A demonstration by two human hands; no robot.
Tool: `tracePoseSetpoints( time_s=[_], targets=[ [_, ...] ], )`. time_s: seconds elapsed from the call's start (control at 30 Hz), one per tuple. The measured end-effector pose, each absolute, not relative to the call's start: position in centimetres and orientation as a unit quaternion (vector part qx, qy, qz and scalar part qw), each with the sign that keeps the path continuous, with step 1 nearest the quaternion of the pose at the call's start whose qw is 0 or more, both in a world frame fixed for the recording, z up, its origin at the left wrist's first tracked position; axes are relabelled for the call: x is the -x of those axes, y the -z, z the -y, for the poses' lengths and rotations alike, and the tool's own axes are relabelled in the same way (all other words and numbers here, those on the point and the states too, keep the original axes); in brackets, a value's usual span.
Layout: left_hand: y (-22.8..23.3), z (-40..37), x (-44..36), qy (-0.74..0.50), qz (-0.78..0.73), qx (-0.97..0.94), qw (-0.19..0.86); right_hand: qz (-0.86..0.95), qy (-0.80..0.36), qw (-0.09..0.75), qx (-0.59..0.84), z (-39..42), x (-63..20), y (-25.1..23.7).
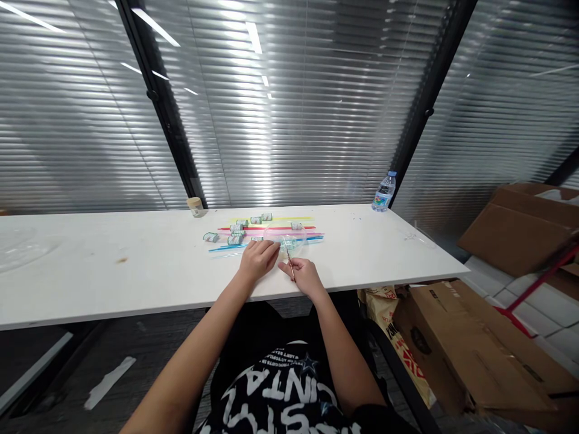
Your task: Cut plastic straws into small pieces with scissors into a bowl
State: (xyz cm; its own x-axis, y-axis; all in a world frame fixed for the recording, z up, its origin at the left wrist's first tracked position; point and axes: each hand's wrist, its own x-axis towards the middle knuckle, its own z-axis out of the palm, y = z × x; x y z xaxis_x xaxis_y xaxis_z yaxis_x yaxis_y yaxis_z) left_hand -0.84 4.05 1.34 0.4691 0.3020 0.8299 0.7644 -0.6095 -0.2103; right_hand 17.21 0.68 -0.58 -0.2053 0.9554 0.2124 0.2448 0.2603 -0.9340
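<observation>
Both my hands rest near the front edge of a long white table. My left hand is curled, fingertips pinching something small that I cannot make out. My right hand holds a thin stick-like tool upright, its tip meeting the left fingertips. Just beyond the hands lie long thin coloured strips in yellow, red, pink and blue, laid side by side. Several small rolled pieces in green and white sit among the strips.
A small beige jar stands at the table's back edge, a water bottle at the back right. Blinds behind glass fill the wall. Cardboard boxes crowd the floor at right. A clear plastic sheet lies at far left.
</observation>
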Motion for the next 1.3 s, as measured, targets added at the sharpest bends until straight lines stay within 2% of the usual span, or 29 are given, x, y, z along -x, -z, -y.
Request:
tracePoseSetpoints(
  time_s=[0.9,1.3],
  targets=[
    [-1.37,-4.02,0.82,0.374,0.323,0.801,0.338,0.654,-0.41,0.443,0.455,-0.66,-17.1,0.36],
    [-1.79,-3.59,0.45,0.385,0.386,0.767,0.339,0.624,-0.406,0.479,0.465,-1.2,-17.12,1.23]
  ],
)
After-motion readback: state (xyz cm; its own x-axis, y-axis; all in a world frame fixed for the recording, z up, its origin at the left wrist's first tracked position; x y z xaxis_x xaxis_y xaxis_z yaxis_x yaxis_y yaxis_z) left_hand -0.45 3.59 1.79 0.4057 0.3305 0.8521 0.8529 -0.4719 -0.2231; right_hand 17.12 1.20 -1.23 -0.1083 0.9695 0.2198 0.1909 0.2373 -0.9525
